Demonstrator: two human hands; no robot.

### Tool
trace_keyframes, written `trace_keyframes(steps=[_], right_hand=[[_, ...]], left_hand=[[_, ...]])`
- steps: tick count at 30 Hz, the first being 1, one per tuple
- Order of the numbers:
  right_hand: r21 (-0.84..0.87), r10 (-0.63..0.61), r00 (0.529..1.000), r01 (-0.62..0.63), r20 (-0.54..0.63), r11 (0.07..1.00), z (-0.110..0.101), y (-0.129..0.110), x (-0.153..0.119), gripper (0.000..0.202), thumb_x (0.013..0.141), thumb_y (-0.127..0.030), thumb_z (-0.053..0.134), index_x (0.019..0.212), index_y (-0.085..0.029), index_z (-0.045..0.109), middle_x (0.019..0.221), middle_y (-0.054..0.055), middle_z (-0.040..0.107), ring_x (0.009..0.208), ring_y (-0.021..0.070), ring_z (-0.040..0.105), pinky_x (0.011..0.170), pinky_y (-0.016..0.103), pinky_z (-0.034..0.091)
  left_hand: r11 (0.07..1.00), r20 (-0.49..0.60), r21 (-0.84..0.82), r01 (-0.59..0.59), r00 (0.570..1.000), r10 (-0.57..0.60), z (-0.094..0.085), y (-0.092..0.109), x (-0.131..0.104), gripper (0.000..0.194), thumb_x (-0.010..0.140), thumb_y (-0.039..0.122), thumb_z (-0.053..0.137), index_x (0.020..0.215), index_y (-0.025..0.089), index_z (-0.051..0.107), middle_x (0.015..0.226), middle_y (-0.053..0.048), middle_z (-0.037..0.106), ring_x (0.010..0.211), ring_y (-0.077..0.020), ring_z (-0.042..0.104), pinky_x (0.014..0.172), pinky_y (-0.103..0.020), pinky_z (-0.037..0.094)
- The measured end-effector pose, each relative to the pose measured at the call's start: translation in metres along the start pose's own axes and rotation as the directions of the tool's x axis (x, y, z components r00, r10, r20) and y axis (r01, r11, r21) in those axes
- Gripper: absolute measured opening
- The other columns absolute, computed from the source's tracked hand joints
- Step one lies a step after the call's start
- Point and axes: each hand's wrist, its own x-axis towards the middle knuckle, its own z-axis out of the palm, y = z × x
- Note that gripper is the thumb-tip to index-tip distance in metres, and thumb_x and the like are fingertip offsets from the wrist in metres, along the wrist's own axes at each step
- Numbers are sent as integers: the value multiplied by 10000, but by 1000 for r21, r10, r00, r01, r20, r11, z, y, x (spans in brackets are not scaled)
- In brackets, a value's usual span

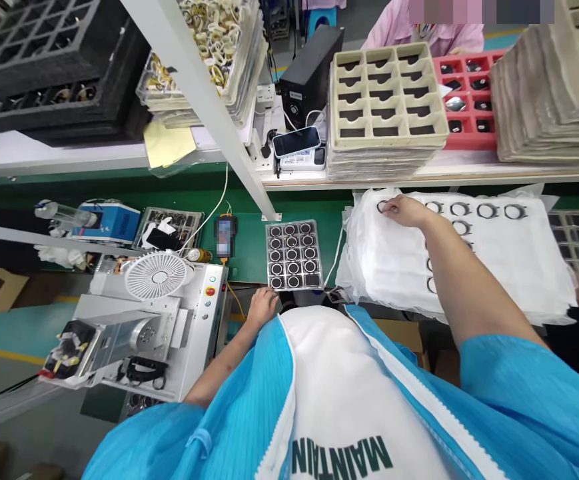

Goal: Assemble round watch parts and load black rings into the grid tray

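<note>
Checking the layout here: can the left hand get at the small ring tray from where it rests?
Probably yes. The left hand rests at the bench edge just below the ring tray, with nothing visible between them. The right hand is off on the white cloth.

smock (519, 393): bright blue, short sleeves, faint stripes
front panel (339, 393): white, dark green lettering "MAINTAIN"
hands: bare, forearms uncovered

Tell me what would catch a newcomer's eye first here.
Probably the right hand stretched onto the white cloth stack where metal rings lie in a row. Next, the small tray of rings on the green bench, just beyond the left hand, and the white fan at left.
</note>
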Motion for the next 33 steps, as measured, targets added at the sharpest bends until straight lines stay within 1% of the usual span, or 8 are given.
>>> trace_keyframes(steps=[8,12,15,18,23,27,30,33], right_hand=[[7,-21,1000,21,14,1000,-11,-10,-2,61,835,-77,737,783,-110,733,947,147,679,687,139,477,754,313,414],[38,-24,999,25,-45,999,-23,-17,-9,59,883,-91,701,840,-98,741,993,168,687,754,162,554,785,314,439],[78,-3,990,14,-141,997,-17,-52,-35,111,924,-122,640,943,-95,746,1048,177,706,875,217,637,850,332,476],[154,-118,993,115,8,981,26,-119,-79,213,982,-164,525,1025,-122,730,1070,154,737,933,243,689,848,336,511],[163,-274,925,237,262,958,143,-209,-131,111,896,-176,645,820,-217,714,967,83,784,880,255,735,819,351,537],[135,-199,932,165,303,977,194,-215,-124,145,882,-158,619,884,-246,735,998,121,788,940,298,761,861,414,578],[145,-145,947,107,286,984,204,-206,-115,114,871,-227,646,872,-280,746,999,157,781,999,312,763,913,444,596],[212,-97,959,40,265,976,205,-201,-113,79,861,-296,677,802,-304,729,995,156,772,1021,298,760,955,441,590]], left_hand=[[996,4,-86,12,1000,-12,1,-12,-15,177,998,251,585,1016,191,751,1181,-113,714,1188,-282,624,1056,-457,509],[992,4,-126,13,1000,-12,-3,-16,-17,171,987,251,593,998,187,751,1158,-114,722,1174,-277,635,1063,-447,513],[988,-6,-154,24,1000,-25,-6,-19,-19,175,986,249,586,1000,187,748,1151,-117,726,1168,-275,641,1063,-444,515],[983,-15,-179,37,999,-41,-9,-21,-20,172,982,246,581,985,193,745,1118,-114,736,1135,-272,654,1053,-449,520],[976,-15,-217,16,1000,-19,-16,-17,-15,148,964,229,586,946,196,729,1049,-101,745,1057,-254,671,1006,-421,546],[974,-39,-227,-25,999,16,-23,-6,-4,146,973,246,579,949,201,716,1043,-95,741,1045,-250,676,992,-414,549],[963,-91,-260,-77,994,55,-38,9,10,146,982,253,572,942,211,705,1024,-81,741,1038,-244,678,976,-409,551],[936,-168,-268,-228,968,187,-71,40,40,164,1009,283,561,947,217,697,996,-68,744,993,-230,685,932,-391,558]])
